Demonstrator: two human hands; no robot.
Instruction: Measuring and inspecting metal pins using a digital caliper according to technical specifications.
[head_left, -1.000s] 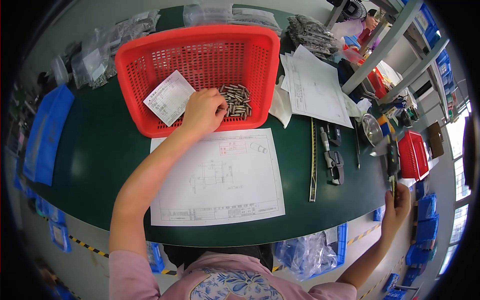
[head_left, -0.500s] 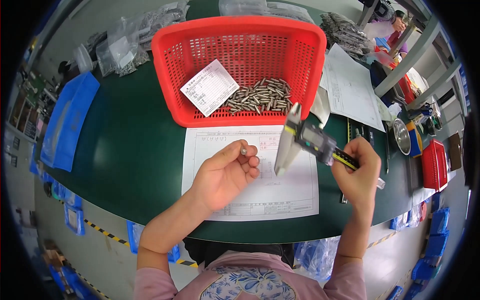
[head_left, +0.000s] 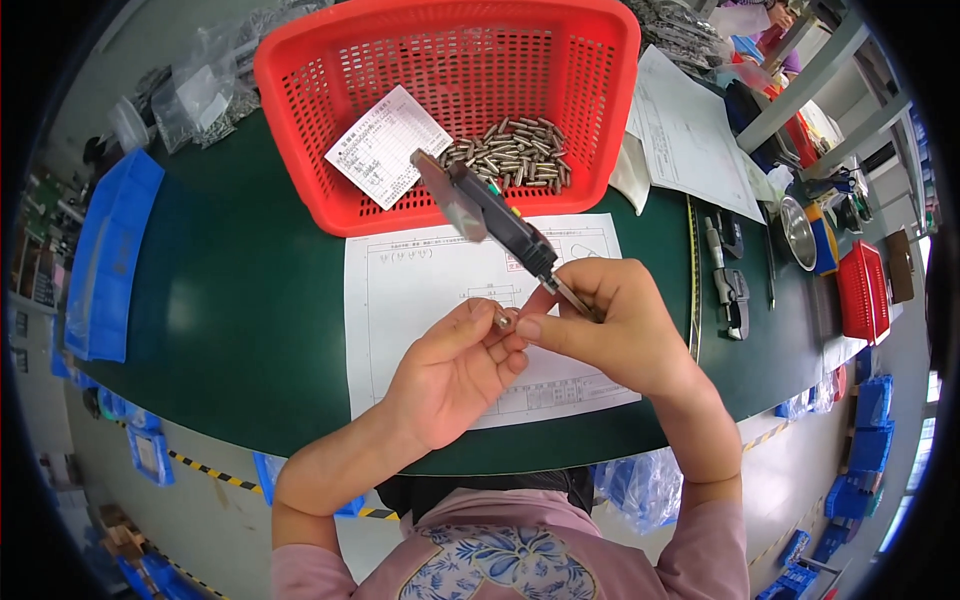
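Between the thumb and fingers of my left hand [head_left: 452, 365] is a small metal pin [head_left: 502, 321], its round end showing. My right hand [head_left: 612, 325] grips a digital caliper [head_left: 510, 232], whose jaws point up and left over the basket's front rim. The thumb tip of that hand comes right up to the pin; whether it touches cannot be made out. Both hands are above a printed drawing sheet [head_left: 385, 335] on the green table. Behind them a red basket [head_left: 300, 130] holds a heap of similar metal pins [head_left: 515, 155] and a white written card [head_left: 388, 145].
A blue tray [head_left: 115, 255] lies at the left. To the right are a micrometer [head_left: 733, 300], a steel bowl [head_left: 797, 233], a small red basket [head_left: 862, 292] and another drawing sheet [head_left: 695, 135]. Bags of metal parts [head_left: 205, 105] lie at the back left.
My right hand has brought the caliper left to my left hand, turning it so the jaws point up and left. The left hand still holds the pin. The view has shifted slightly.
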